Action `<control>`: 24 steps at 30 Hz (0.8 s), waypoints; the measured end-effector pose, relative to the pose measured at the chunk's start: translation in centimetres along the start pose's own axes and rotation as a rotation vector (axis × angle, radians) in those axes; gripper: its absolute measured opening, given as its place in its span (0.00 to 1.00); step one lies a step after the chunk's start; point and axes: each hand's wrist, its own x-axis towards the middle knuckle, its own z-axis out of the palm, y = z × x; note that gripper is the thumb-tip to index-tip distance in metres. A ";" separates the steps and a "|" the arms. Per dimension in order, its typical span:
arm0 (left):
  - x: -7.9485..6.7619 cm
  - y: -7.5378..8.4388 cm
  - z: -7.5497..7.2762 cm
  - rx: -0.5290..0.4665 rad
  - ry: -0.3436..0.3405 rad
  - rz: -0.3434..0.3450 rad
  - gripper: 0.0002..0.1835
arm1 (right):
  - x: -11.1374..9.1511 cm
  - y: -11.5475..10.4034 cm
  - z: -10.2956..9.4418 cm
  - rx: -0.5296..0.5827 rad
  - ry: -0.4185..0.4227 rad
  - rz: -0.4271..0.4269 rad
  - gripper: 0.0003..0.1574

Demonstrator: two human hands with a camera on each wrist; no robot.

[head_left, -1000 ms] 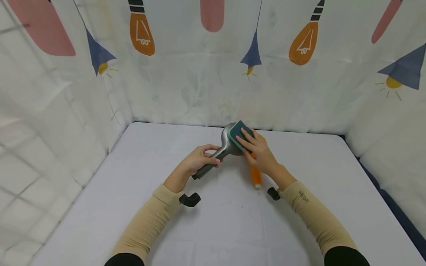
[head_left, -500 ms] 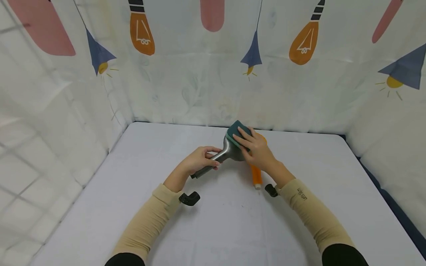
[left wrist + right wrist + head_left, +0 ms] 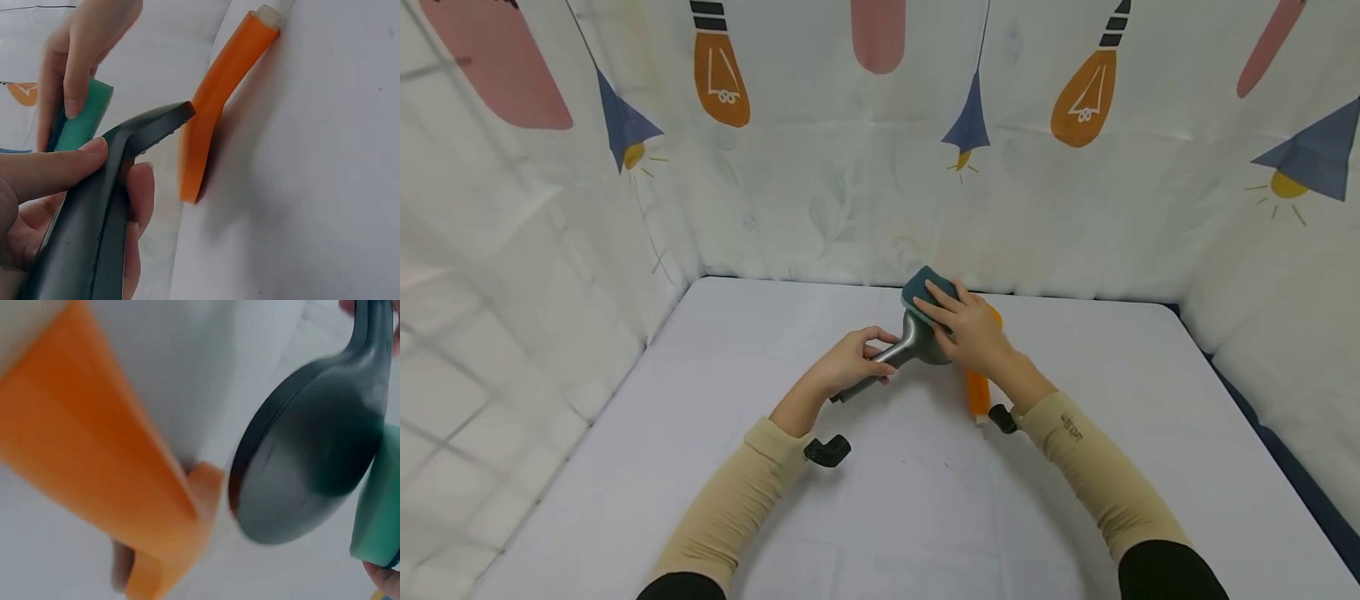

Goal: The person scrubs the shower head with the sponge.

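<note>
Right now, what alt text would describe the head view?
A person's left grip holds a gray shower head by its handle while the right grip holds a green sponge against it. An orange object lies on the white table.

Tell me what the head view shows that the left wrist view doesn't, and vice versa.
Only the head view shows the tan sleeves, the black wrist devices and the pink wall prints.

Only the left wrist view shows the bumps on the underside of the grey shower head, and the middle of the orange tool, which the right hand covers in the head view.

Both show the left hand gripping the shower head's handle, the right hand holding the green sponge, and the white tabletop.
</note>
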 end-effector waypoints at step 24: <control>-0.3 2.3 1.5 0.354 0.244 0.032 0.23 | 1.5 -2.4 -1.1 -0.126 0.093 -0.182 0.27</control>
